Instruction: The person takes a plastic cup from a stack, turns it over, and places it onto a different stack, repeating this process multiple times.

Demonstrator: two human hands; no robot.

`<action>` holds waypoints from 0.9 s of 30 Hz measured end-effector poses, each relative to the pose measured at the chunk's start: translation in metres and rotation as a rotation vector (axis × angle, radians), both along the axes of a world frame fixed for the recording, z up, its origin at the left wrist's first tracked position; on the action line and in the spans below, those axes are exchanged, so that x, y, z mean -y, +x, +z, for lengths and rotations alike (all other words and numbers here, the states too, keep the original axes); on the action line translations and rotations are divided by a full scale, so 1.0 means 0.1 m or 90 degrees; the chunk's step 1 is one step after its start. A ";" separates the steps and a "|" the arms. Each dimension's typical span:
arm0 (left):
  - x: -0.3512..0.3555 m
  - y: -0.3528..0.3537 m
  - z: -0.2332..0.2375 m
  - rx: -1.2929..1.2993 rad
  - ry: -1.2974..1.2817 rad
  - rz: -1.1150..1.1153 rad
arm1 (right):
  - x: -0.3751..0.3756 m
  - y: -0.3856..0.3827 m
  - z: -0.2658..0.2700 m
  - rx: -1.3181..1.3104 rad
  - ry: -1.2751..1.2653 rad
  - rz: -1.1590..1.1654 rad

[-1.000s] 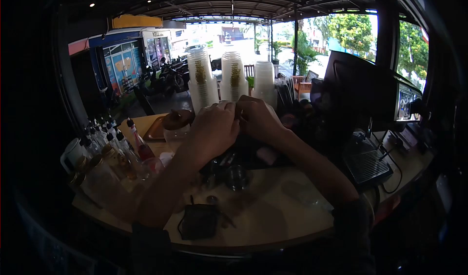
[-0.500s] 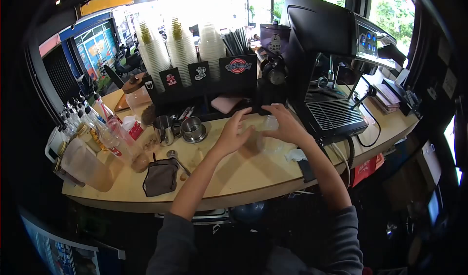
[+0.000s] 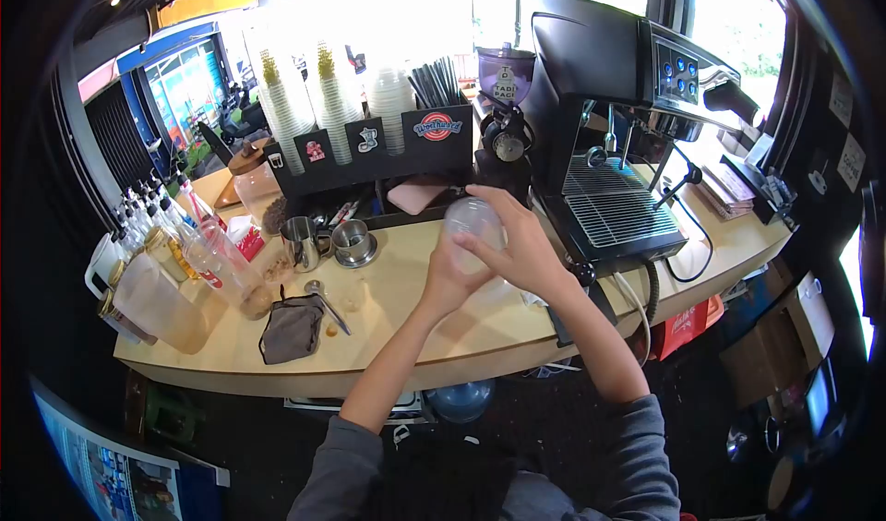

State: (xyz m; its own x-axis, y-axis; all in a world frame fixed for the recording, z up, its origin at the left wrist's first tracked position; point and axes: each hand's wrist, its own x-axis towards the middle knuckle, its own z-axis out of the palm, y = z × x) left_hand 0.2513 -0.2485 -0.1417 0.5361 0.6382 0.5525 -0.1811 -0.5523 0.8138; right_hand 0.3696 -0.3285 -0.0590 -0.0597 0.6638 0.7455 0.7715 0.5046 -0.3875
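Left of the espresso machine (image 3: 609, 69), above the counter (image 3: 406, 327) before it, we hold the clear plastic cup (image 3: 472, 218) in the air, likely lifted off the surface so that both hands can get around it. Our right hand (image 3: 528, 249) reaches in from the machine's side with the wrist bent, fingers closed over the cup's wall. Our left hand (image 3: 450, 279) props it from below, fingers curled against its base.

Clear, smooth plastic cup (image 3: 473, 224), faintly glossy; pale matt wooden counter (image 3: 489, 332); shiny metal jug (image 3: 300, 242) far left; dark soft cloth pouch (image 3: 291, 329) near left; glossy black espresso machine (image 3: 600, 50), metal drip grate (image 3: 604, 209), far right
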 end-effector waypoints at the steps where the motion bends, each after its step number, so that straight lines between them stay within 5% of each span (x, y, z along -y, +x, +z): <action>1: -0.03 0.03 -0.03 0.126 -0.096 -0.080 | 0.06 -0.01 0.03 0.001 -0.002 0.000; 3: -0.10 -0.09 -0.07 0.124 -0.192 -0.136 | 0.17 -0.01 0.05 -0.176 0.084 0.010; 5: -0.08 -0.15 -0.09 0.341 -0.385 -0.290 | 0.20 0.10 -0.20 -0.252 0.101 0.017; 8: 0.00 -0.21 -0.05 0.343 -0.381 -0.328 | 0.14 0.21 -0.66 -0.428 -0.011 0.042; 10: 0.04 -0.23 -0.06 0.340 -0.379 -0.348 | 0.19 0.09 -0.74 -0.553 -0.161 0.188; 27: -0.04 -0.52 -0.26 0.299 -0.296 -0.229 | 0.34 0.01 -0.75 -0.533 -0.130 0.178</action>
